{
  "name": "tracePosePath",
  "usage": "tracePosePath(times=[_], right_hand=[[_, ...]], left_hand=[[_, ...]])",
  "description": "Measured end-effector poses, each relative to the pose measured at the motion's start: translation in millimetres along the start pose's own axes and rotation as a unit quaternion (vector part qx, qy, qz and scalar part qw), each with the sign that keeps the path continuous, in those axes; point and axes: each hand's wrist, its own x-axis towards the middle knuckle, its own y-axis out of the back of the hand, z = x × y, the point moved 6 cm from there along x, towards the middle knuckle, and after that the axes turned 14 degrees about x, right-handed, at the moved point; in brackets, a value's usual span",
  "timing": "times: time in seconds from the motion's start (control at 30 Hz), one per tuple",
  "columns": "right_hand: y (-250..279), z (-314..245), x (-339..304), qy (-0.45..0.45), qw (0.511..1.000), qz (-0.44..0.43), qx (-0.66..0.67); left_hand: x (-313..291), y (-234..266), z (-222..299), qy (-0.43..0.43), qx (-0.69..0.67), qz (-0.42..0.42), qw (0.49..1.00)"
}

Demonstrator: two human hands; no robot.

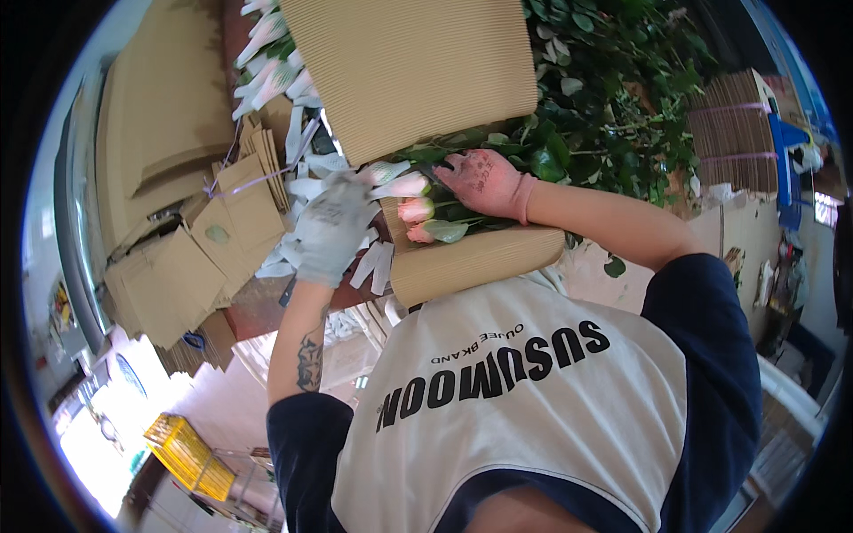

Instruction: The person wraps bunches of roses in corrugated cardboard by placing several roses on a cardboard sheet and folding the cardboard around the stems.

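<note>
My left hand (330,229), in a pale grey glove, is smeared by motion beside a rose head in a white net sleeve (384,172); its fingers are unclear. My right hand (487,185), in a stained pink glove, is closed over the stem end of a pale rose (407,186), just below its head. Nearer me, pink roses (416,210) lie with heads to the left on a sheet of ribbed cardboard (475,265), whose near edge curls up against my shirt. Green leaves and stems (555,155) stretch to the right under and past my right hand.
A larger ribbed cardboard sheet (418,71) covers the far middle. Netted rose heads (267,80) lie left of it, and loose white sleeves (375,266) are scattered nearby. Flat cardboard pieces (182,275) pile up at left; a strapped cardboard stack (733,138) stands at right.
</note>
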Motion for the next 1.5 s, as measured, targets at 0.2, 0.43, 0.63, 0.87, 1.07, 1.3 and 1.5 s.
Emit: tracePosePath(times=[0.2, 0.43, 0.63, 0.87, 1.07, 1.3, 1.5], right_hand=[[2, -7, -1, 0.023, 1.0, -0.016, -0.012], [26, -18, 4, 0.001, 0.999, -0.054, -0.005], [18, -26, 33, 0.029, 0.994, -0.022, -0.099], [17, -24, 40, 0.067, 0.984, 0.007, -0.168], [26, -3, 23, 0.021, 0.988, -0.01, -0.156], [14, 8, 15, -0.027, 0.997, -0.009, -0.073], [24, -2, 14, 0.057, 0.976, 0.108, -0.179]], left_hand=[[-25, 22, -44, 0.103, -0.013, -0.089, 0.991], [2, 8, 48, -0.093, -0.117, -0.117, 0.982], [2, 3, 48, -0.069, -0.116, -0.228, 0.964], [2, 7, 50, -0.059, -0.119, -0.219, 0.967], [4, 6, 51, -0.049, -0.116, -0.224, 0.966], [3, 5, 50, -0.043, -0.142, -0.186, 0.971], [14, 5, 13, 0.072, -0.152, -0.01, 0.986]])
